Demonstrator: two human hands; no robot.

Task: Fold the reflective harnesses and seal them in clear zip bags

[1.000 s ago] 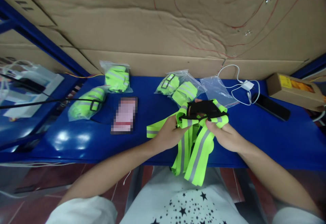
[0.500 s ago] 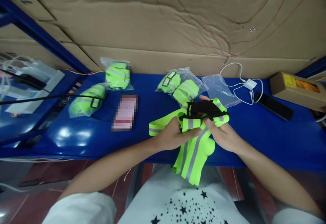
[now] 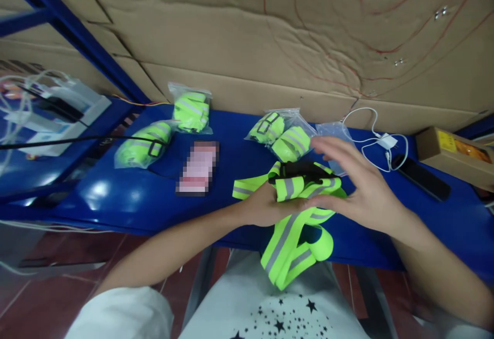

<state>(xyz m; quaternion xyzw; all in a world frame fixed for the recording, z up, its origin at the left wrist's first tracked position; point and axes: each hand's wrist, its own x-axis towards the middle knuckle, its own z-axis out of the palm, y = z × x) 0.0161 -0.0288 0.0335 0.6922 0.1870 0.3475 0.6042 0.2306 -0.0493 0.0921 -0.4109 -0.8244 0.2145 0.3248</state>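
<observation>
A neon-yellow reflective strap harness (image 3: 283,244) with grey stripes is bunched up in front of me, its loops hanging over the table's front edge. My left hand (image 3: 262,206) is closed around the gathered bands, thumb lying across them. Black webbing (image 3: 299,170) shows at the top of the bundle. Over the bundle's right side, my right hand (image 3: 358,184) is open, fingers raised and apart from the thumb. That thumb reaches to the bands beside my left thumb; whether it touches them I cannot tell. A loose strap end (image 3: 247,188) sticks out to the left.
Bagged neon straps (image 3: 191,111) lie at the back left, and more bagged straps (image 3: 290,142) behind my hands. A phone (image 3: 198,168) is left of centre. An empty plastic bag (image 3: 334,132), white charger (image 3: 387,141), black phone (image 3: 422,178) and cardboard box (image 3: 455,154) stand right.
My right hand has let go of the bundle, lifted and spread its fingers. My left hand keeps its hold, and the hanging loops have shifted. The whole view has turned slightly.
</observation>
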